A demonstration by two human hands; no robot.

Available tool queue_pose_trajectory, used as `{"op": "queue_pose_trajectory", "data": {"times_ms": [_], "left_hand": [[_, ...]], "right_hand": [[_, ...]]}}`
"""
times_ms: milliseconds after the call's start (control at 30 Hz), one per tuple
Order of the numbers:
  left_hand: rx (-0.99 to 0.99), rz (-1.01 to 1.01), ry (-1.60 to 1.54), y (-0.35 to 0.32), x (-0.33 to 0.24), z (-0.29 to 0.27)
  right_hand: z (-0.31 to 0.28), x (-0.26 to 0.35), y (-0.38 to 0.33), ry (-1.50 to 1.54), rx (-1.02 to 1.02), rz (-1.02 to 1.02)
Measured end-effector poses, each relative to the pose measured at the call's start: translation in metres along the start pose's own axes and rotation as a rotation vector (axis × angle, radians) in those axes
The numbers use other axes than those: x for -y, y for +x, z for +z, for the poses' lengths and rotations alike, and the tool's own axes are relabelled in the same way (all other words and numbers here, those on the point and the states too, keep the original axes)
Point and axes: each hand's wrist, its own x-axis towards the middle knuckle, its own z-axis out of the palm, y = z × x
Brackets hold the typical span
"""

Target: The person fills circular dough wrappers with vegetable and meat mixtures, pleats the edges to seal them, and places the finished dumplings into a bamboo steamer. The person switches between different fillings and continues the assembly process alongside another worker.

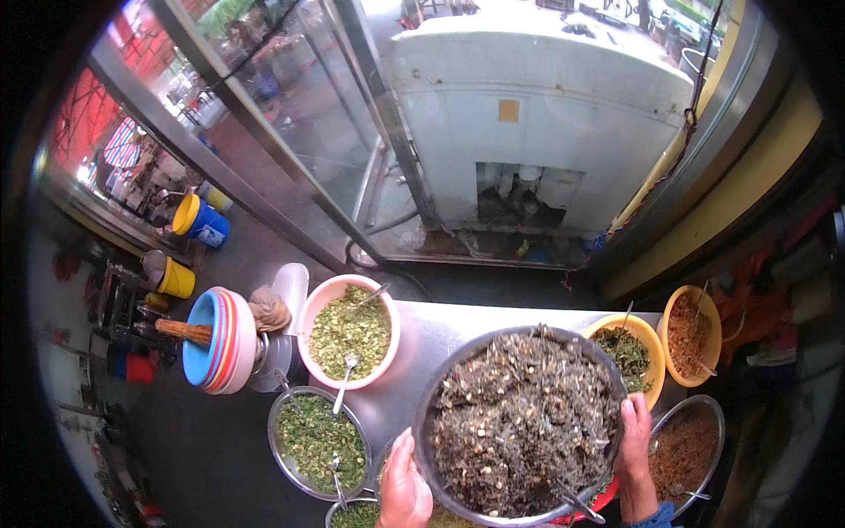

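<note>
Between my two hands is a large metal bowl (423, 421) heaped with a dark, stringy mixture (528, 414) flecked with pale bits. My right hand (635, 453) grips its right rim, thumb near the top edge. On the opposite side my left hand (405, 486) presses against the bowl's outer wall, fingers held together and partly hidden. A metal spoon handle (576, 503) sticks out at the near right of the mixture. Beneath that side, part of a red bowl (607, 497) shows. The large bowl overlaps the containers around it and appears raised above the metal table (431, 334).
Left stand a pink bowl (305, 321) and a metal bowl (275, 440), both with chopped green filling and spoons. Stacked basins (231, 343) sit beyond. Right are a yellow bowl (657, 361), an orange bowl (715, 334) and another metal bowl (721, 431). Glass panels (290, 132) rise behind.
</note>
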Motion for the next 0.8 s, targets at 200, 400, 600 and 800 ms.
{"op": "queue_pose_trajectory", "data": {"times_ms": [200, 400, 600, 800], "left_hand": [[0.098, 0.246, 0.247, -0.096, 0.008, -0.037], [-0.134, 0.097, -0.156, -0.211, 0.038, -0.093], [-0.108, 0.130, -0.565, -0.358, 0.064, -0.161], [-0.442, 0.165, -0.555, -0.498, 0.129, -0.206]], "right_hand": [[-0.028, -0.019, -0.074, 0.157, 0.094, 0.052], [-0.051, -0.001, -0.150, 0.140, 0.273, -0.117], [-0.077, 0.023, -0.261, 0.088, 0.478, -0.255], [-0.084, -0.001, -0.354, 0.011, 0.759, -0.396]]}}
